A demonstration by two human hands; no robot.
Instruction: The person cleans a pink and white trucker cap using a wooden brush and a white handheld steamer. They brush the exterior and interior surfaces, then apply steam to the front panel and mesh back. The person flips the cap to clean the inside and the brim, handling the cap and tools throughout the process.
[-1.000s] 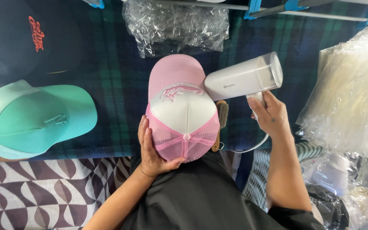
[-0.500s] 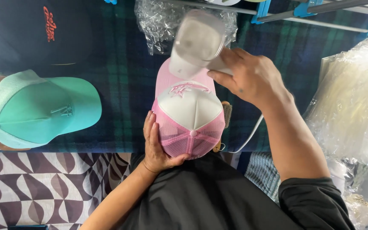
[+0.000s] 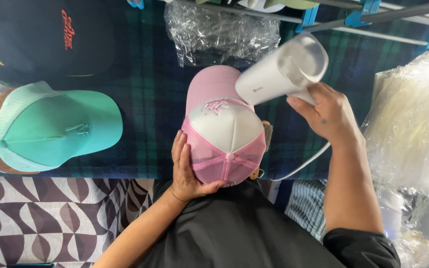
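Note:
A pink and white mesh-backed cap [image 3: 223, 126] rests on the dark plaid table cover [image 3: 150, 89], brim pointing away from me. My left hand [image 3: 187, 171] cups the cap's rear mesh from the left and below. My right hand [image 3: 327, 115] grips the handle of a white hair dryer [image 3: 282, 70], held above the cap's right side with its nozzle aimed down-left at the white front panel. A white cord [image 3: 306, 163] trails down from the dryer.
A mint green cap [image 3: 58, 130] lies at the left on top of a white and brown cap. A black cap [image 3: 50, 39] sits at the far left. Crumpled clear plastic [image 3: 219, 32] lies beyond the pink cap; stacked plastic bags [image 3: 413, 119] are at the right.
The dryer has swung: first held to the right of the cap, then over its brim, now back toward the upper right with the nozzle angled at the cap. My left hand stays put.

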